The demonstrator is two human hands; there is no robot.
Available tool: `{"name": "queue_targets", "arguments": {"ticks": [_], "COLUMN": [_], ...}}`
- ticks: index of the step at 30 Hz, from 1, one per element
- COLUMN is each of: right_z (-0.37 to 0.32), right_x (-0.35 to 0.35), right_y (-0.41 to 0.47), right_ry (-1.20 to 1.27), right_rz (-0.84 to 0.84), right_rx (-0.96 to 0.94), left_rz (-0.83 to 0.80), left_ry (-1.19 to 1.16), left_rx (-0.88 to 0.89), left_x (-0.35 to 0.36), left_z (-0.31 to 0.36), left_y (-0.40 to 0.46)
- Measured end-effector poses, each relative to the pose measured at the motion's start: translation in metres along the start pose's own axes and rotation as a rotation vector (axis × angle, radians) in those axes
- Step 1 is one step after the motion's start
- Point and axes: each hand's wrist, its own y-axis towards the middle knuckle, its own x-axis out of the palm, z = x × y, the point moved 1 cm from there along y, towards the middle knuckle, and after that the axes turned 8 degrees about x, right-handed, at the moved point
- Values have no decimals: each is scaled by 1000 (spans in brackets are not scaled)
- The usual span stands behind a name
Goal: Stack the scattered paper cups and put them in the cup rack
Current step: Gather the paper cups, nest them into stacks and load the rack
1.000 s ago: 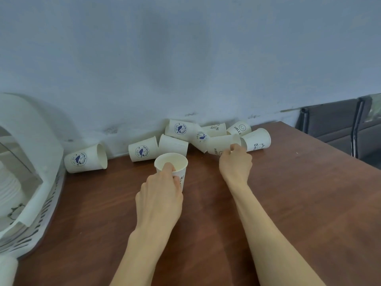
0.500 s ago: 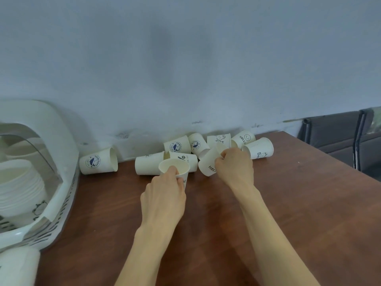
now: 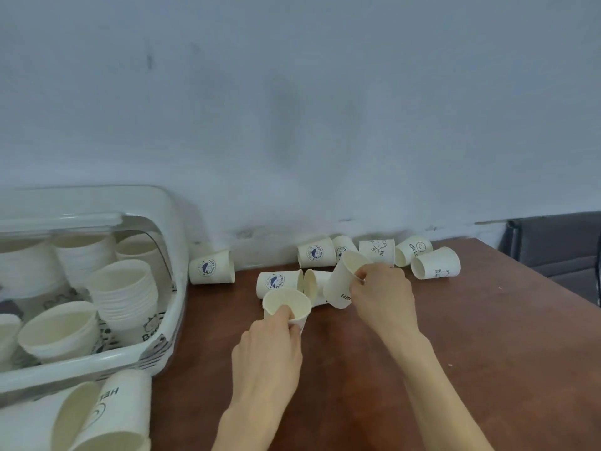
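Cup rack left on table, scattered cups along wall.

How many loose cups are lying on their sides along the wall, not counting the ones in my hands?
7: one alone near the rack, two behind the left-hand cup, and four at the wall, plus one farther right makes 8. More may hide behind the hands.

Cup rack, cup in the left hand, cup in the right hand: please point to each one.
cup rack (image 3: 177, 242), head view, white frame.
cup in left hand (image 3: 286, 302), head view, inner wall.
cup in right hand (image 3: 338, 284), head view, outer side.
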Motion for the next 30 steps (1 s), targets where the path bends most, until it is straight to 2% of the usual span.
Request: {"name": "queue_targets", "arguments": {"ticks": [10,23,30], "right_z": [-19,-60,-79], "right_x": [-8,-34,-49], "right_y": [-45,-121,-170], "right_ry": [-48,-65,-79], "right_rz": [-8,-6,-4], "right_rx": [2,-202,-301], "left_rz": [15,210,217], "left_ry": [17,-61,3], "left_rx": [-24,-19,-23], "left_x": [-39,-83,-118], "left_z": [-16,-29,-41], "left_y": [-32,-75,-107]}}
